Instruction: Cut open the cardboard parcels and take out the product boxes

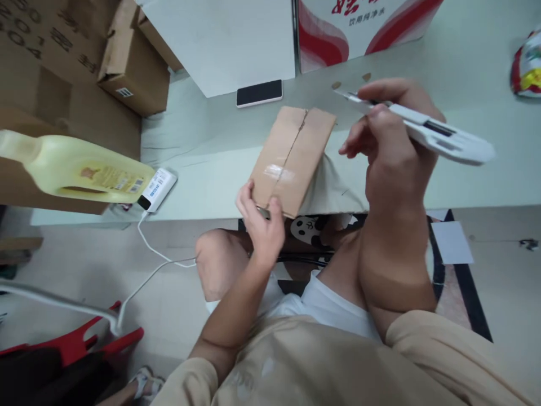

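A small brown cardboard box [291, 158] is tilted at the table's front edge, its seam and a strip of clear tape facing up. My left hand [264, 228] grips its near end, thumb on the top face and fingers along the left side. To the right of the box, my right hand [391, 127] is raised and closed around a white utility knife [450, 138]. The knife's thin blade points left, above the table beyond the box's far right corner, apart from the cardboard.
A phone [259, 93] lies behind the box, before a white carton [236, 39] and a red-and-white carton [363, 34]. At left are a yellow bottle [84, 166], a white cabled device [158, 189] and brown boxes [137, 73]. A colourful packet [528, 65] sits far right.
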